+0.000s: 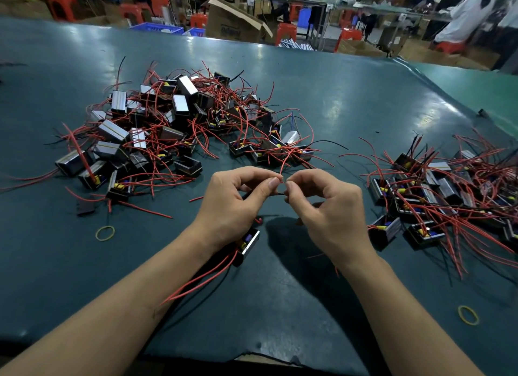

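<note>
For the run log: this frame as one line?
step: wire ends pinched | left hand: pinches thin red wire | right hand: pinches it too | small black metal-sided box module: under left wrist on teal table

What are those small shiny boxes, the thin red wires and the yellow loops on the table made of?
The small silver-sided boxes look like metal sleeves: they are mirror-bright with sharp glints. The thin red wires, whose ends the left hand and right hand pinch, are probably coated in soft plastic: matte, bending in loose curves. The yellow loops seem to be rubber bands: thin, dull, lying limp.
</note>
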`<state>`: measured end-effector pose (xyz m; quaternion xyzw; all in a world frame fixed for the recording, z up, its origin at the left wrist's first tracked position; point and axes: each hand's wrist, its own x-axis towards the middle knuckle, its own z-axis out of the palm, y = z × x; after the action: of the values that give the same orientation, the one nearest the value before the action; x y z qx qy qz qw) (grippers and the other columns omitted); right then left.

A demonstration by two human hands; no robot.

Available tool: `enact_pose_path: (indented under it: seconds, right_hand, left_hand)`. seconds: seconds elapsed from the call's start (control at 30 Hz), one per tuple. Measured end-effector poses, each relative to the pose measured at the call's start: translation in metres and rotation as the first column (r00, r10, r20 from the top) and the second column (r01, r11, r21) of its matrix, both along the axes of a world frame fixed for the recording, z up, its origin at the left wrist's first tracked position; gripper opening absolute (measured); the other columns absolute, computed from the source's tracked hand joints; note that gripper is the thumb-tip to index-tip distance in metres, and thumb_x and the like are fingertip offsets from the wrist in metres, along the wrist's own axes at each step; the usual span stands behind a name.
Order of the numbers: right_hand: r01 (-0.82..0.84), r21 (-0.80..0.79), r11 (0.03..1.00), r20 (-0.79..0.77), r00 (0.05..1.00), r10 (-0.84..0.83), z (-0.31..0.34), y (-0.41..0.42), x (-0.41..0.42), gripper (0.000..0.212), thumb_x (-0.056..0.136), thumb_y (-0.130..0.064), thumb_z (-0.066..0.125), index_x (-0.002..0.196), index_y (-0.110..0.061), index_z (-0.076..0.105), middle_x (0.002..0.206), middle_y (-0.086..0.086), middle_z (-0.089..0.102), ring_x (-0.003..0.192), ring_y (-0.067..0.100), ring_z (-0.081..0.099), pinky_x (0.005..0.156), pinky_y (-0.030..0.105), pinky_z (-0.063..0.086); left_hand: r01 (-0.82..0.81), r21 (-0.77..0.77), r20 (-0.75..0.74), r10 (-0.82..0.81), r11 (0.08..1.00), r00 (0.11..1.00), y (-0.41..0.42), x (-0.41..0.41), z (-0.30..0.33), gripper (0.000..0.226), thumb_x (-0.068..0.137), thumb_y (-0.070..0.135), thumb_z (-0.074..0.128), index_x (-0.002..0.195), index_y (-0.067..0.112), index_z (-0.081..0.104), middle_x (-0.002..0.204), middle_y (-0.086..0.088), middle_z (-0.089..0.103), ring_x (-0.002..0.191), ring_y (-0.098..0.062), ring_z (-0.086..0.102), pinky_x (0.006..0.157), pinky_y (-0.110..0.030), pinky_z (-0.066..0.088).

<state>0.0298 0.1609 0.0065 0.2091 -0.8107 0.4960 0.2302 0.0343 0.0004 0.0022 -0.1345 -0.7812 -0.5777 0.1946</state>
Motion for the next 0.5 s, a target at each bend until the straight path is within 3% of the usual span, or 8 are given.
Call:
enact_pose_path:
  seconds: [0.3,0.4,0.5]
  right_hand:
    - [-0.001,0.051,0.999,-0.029,1.0,0.002,0.001,-0.0009,-0.0004,0.004,0.085,-0.008,0.073,0.086,-0.007,0.07,0.077,-0.003,0.071,0.07,0.007,0.068,0.068,0.023,0.055]
    - [0.017,-0.007,1.0,-0.003,1.0,-0.017,0.002,0.0008,-0.0015,0.002,0.087,-0.009,0.072,0.086,-0.009,0.071,0.074,-0.003,0.07,0.066,0.012,0.069,0.058,0.031,0.057]
    - [-0.034,-0.041,0.999,0.063,0.997,0.036,0.0036,0.002,-0.0018,0.003,0.087,-0.009,0.072,0.087,-0.012,0.072,0.075,-0.005,0.071,0.069,0.012,0.07,0.057,0.026,0.057]
  left_hand:
    - [-0.003,-0.012,0.01,0.003,1.0,1.0,-0.0025,-0.0012,-0.0027,0.01,0.087,0.011,0.071,0.091,0.019,0.076,0.079,0.009,0.074,0.07,0.004,0.064,0.069,-0.011,0.046]
    - [0.004,-0.002,0.006,-0.004,1.0,1.0,-0.0026,-0.0015,-0.0034,0.009,0.087,0.012,0.071,0.092,0.018,0.076,0.078,0.008,0.074,0.07,0.002,0.064,0.069,-0.012,0.046]
    - [0.003,-0.003,-0.002,-0.003,1.0,1.0,-0.0025,-0.0014,-0.0033,0.01,0.087,0.012,0.071,0.091,0.02,0.076,0.08,0.009,0.075,0.074,0.0,0.067,0.07,-0.012,0.046]
